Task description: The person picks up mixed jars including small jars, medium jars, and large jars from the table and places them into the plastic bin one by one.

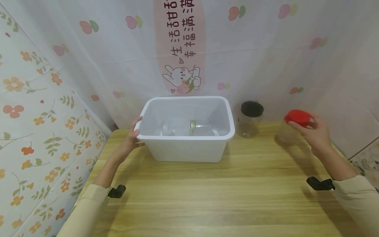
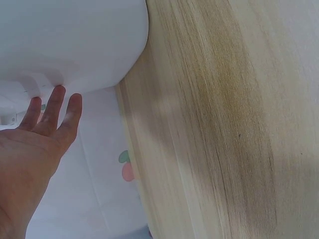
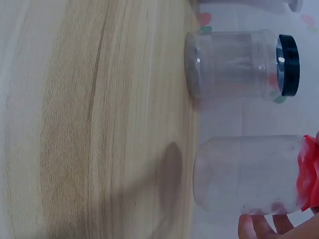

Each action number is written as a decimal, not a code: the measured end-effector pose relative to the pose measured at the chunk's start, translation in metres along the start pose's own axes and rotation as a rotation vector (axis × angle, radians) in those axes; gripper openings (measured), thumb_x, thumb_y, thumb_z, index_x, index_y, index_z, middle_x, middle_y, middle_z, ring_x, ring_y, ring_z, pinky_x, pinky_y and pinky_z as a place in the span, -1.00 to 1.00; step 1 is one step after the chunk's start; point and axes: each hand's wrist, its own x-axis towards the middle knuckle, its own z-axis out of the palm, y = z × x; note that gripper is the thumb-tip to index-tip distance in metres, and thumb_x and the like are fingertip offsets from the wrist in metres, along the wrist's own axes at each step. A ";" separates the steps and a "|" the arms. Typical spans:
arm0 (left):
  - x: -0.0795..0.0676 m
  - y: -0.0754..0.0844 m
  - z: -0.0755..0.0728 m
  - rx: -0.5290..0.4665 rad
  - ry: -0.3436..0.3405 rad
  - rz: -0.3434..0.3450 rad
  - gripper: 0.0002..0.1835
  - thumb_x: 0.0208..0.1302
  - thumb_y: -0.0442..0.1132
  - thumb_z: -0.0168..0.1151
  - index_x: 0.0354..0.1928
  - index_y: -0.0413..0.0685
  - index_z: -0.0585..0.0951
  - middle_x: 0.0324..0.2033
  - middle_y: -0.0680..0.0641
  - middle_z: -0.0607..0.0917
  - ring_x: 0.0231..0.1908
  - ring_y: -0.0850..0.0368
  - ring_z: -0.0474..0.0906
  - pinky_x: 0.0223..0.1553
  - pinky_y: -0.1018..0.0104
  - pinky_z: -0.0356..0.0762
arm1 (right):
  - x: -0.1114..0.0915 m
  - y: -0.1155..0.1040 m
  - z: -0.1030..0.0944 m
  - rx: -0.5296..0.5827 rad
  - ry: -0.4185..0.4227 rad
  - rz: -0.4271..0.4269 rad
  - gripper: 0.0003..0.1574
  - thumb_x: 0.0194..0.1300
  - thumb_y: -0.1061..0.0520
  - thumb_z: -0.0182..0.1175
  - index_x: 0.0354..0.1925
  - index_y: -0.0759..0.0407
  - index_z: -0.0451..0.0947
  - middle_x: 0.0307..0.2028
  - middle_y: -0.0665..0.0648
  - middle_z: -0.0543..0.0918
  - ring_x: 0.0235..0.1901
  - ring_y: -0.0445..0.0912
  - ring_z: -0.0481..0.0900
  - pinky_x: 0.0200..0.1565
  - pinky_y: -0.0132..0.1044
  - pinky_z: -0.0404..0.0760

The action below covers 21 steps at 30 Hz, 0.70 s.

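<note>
My left hand is at the left end of a white plastic bin, touching its rim; in the left wrist view, straight fingers rest against its outer wall. Inside the bin lie a clear jar with a gold lid, on its side, and another clear container. My right hand grips a clear jar with a red lid, thumb and fingers around its top. In the right wrist view, fingertips show at the side of that jar's body, whose base is close to the tabletop.
A clear jar with a black lid stands upright between the bin and the red-lidded jar. The wooden table reaches back to a printed curtain, and a flowered cloth hangs along the left side.
</note>
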 end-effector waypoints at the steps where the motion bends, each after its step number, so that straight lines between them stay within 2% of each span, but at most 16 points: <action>1: 0.000 0.000 0.000 -0.001 -0.001 0.000 -0.35 0.52 0.16 -0.32 0.57 0.42 -0.16 0.43 -0.21 0.04 0.29 -0.43 0.20 0.21 -0.52 0.14 | 0.000 0.000 0.000 -0.001 0.002 -0.005 -0.24 0.30 0.17 0.43 0.40 -0.03 0.42 0.06 -0.20 0.45 -0.05 -0.24 0.40 -0.29 -0.59 0.54; 12: -0.001 0.001 0.001 -0.006 0.005 -0.007 -0.33 0.51 0.12 -0.31 0.58 0.39 -0.19 0.42 -0.24 0.03 0.31 -0.44 0.18 0.22 -0.48 0.16 | -0.005 -0.007 0.000 -0.075 -0.045 -0.009 -0.18 0.33 0.09 0.41 0.47 -0.07 0.34 0.10 -0.21 0.42 -0.04 -0.28 0.39 -0.28 -0.59 0.52; 21: -0.001 0.000 0.000 -0.003 0.003 -0.004 -0.32 0.52 0.14 -0.31 0.58 0.39 -0.19 0.44 -0.24 0.01 0.31 -0.46 0.18 0.21 -0.50 0.16 | -0.009 -0.011 0.001 -0.070 -0.088 -0.054 -0.21 0.32 0.16 0.41 0.45 -0.07 0.39 0.00 -0.24 0.53 -0.06 -0.27 0.48 -0.27 -0.57 0.54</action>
